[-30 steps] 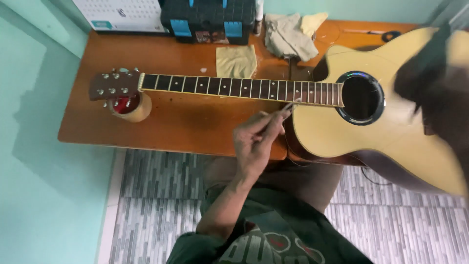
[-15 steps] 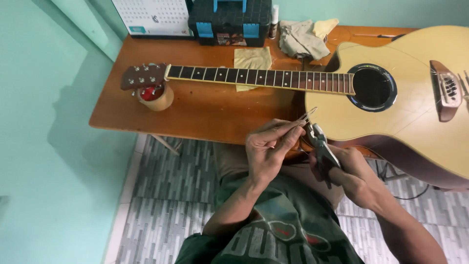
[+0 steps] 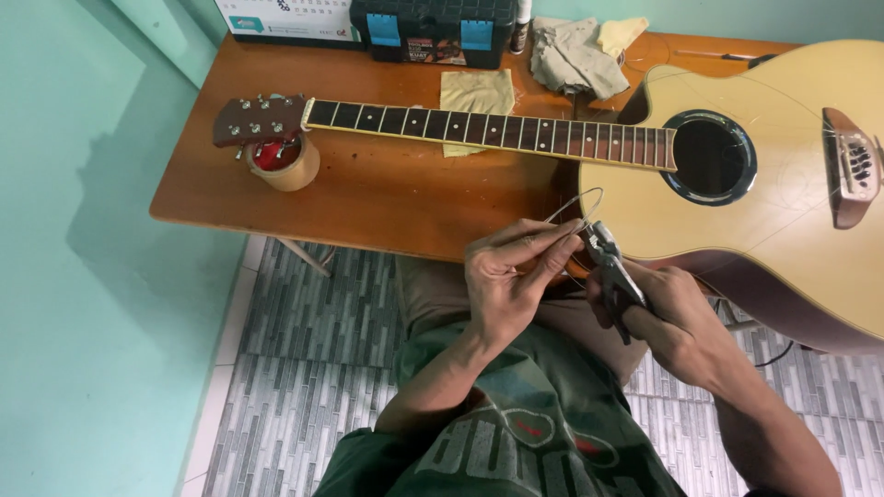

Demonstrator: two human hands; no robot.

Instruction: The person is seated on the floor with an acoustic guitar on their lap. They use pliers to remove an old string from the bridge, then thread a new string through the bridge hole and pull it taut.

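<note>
Below the acoustic guitar (image 3: 755, 175), left hand (image 3: 511, 271) pinched a looped guitar string (image 3: 575, 204); right hand (image 3: 668, 317) gripped pliers (image 3: 610, 262).

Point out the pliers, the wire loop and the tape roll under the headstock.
pliers (image 3: 610, 262), head view, on the metal jaws' pivot.
wire loop (image 3: 589, 191), head view, top of the curve.
tape roll (image 3: 296, 170), head view, outer side wall.

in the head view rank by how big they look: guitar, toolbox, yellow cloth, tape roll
1. guitar
2. toolbox, though cut off by the top edge
3. yellow cloth, partly under the guitar neck
4. tape roll, partly under the headstock
</note>
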